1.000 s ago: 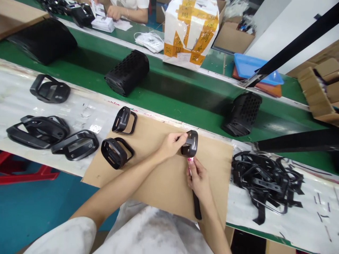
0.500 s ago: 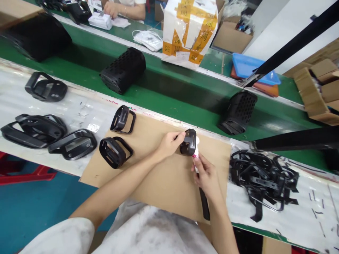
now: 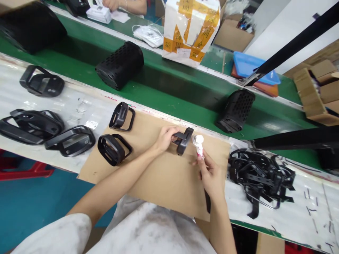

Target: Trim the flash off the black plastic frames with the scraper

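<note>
My left hand (image 3: 164, 138) grips a black plastic handle frame (image 3: 183, 141) by its bar, tilted above the brown cardboard sheet (image 3: 156, 178). Just to its right, my right hand (image 3: 209, 169) is closed around a hammer-like tool (image 3: 199, 144) with a rounded white head and pink marks on its white wrapping. The tool's head is apart from the frame. A long black piece (image 3: 207, 201) shows below the right hand; whether it belongs to the tool I cannot tell. Two similar black frames, one farther back (image 3: 122, 116) and one nearer (image 3: 114, 149), stand on the cardboard's left side.
Black panels with handles (image 3: 70, 141) lie on the left. At right is a tangled heap of black strips (image 3: 261, 176). Black perforated housings (image 3: 120, 65) stand on the green conveyor (image 3: 169, 91). Beyond it are a taped white box (image 3: 189, 31) and a co-worker's hand (image 3: 112, 4).
The black frame has turned in my left hand, which has shifted slightly left. My right hand has drawn the white-headed tool away from the frame, to the right. The view has shifted a little.
</note>
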